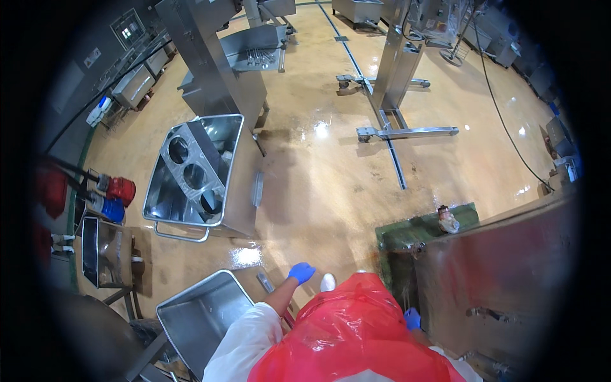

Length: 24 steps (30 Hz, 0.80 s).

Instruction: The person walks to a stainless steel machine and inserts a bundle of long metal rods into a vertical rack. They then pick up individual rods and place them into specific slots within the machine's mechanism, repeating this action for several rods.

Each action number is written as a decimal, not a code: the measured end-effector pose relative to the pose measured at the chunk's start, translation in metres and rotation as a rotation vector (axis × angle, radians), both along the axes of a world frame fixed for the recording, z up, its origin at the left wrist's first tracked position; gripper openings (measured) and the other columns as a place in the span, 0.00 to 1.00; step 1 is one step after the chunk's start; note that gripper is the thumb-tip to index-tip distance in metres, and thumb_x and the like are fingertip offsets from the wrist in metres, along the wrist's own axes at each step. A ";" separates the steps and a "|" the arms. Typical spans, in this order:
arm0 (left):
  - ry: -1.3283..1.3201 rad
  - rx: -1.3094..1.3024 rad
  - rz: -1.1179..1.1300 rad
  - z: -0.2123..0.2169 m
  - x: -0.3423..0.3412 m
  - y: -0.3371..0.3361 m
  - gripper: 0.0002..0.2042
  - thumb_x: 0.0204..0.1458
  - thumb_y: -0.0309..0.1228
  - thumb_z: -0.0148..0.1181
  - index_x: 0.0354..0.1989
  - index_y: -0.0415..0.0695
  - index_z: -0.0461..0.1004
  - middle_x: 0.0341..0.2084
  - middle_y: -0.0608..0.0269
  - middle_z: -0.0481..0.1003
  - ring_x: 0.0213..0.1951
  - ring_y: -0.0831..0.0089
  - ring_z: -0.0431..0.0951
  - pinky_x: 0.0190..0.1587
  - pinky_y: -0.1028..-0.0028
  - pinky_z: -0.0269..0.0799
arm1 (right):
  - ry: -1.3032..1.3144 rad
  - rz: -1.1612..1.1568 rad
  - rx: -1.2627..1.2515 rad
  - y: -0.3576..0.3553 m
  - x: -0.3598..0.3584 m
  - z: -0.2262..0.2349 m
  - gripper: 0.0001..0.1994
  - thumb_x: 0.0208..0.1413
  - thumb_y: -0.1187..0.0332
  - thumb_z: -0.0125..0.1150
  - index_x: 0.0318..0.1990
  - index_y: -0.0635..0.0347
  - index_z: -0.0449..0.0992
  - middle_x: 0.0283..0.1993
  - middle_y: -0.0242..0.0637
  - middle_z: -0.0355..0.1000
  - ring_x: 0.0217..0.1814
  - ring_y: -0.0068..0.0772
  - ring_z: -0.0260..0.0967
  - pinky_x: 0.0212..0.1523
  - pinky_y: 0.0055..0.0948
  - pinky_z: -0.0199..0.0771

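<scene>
My left hand (pixel 301 272) wears a blue glove and hangs over the wet tan floor (pixel 331 184), holding nothing, its fingers loosely bent. It is just above the corner of an empty steel bin (pixel 202 316) at my lower left. My right hand (pixel 412 318), also in a blue glove, shows only in part beside my red plastic apron (pixel 353 337), close to the stained steel wall of a large machine (pixel 503 267). Its grip is hidden. My white boot (pixel 328 281) shows below the left hand.
A steel trolley tub (pixel 237 184) holding a plate with three round holes (pixel 193 173) stands ahead on the left. Beyond are a tall steel machine column (pixel 203 57) and a wheeled steel stand (pixel 398 76). A green base (pixel 414 230) with a valve (pixel 447 219) borders the machine.
</scene>
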<state>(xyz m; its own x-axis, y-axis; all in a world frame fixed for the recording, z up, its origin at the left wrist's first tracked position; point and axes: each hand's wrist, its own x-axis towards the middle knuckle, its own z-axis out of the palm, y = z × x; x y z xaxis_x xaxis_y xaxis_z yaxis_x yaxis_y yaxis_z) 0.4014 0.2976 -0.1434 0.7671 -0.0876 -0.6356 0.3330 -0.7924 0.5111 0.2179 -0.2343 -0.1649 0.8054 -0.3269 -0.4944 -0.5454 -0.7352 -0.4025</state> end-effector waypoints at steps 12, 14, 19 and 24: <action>0.183 0.088 0.084 -0.015 0.152 0.088 0.31 0.58 0.59 0.48 0.45 0.40 0.82 0.48 0.42 0.79 0.51 0.48 0.79 0.56 0.57 0.72 | 0.284 0.180 0.108 0.114 0.427 -0.030 0.39 0.47 0.63 0.67 0.68 0.59 0.59 0.57 0.63 0.73 0.63 0.58 0.71 0.61 0.45 0.73; 0.218 0.172 0.179 -0.002 0.191 0.113 0.36 0.58 0.64 0.45 0.47 0.40 0.82 0.50 0.41 0.78 0.53 0.46 0.78 0.58 0.57 0.71 | 0.303 0.231 0.113 0.131 0.498 -0.041 0.36 0.47 0.63 0.65 0.66 0.60 0.61 0.56 0.62 0.73 0.62 0.59 0.71 0.60 0.45 0.73; 0.128 0.284 0.263 0.058 0.387 0.159 0.43 0.54 0.72 0.43 0.45 0.38 0.83 0.47 0.38 0.79 0.53 0.47 0.79 0.58 0.55 0.70 | 0.031 0.317 0.146 0.162 0.658 -0.057 0.26 0.49 0.66 0.62 0.59 0.57 0.69 0.50 0.61 0.76 0.55 0.60 0.75 0.56 0.46 0.75; -0.258 0.197 0.541 0.123 0.647 0.224 0.46 0.42 0.72 0.61 0.55 0.38 0.76 0.52 0.37 0.75 0.55 0.45 0.74 0.62 0.53 0.66 | -0.048 0.328 0.192 0.191 0.792 -0.011 0.22 0.49 0.67 0.62 0.54 0.54 0.71 0.44 0.59 0.78 0.50 0.60 0.76 0.50 0.47 0.76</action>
<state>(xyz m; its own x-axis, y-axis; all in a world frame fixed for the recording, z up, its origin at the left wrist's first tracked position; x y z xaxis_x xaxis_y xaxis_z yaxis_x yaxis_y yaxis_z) 1.0480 0.5217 -0.0201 0.8008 0.4557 -0.3887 0.5985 -0.6338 0.4900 1.0095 -0.0429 -0.1756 0.8755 0.0470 -0.4809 -0.2710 -0.7762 -0.5692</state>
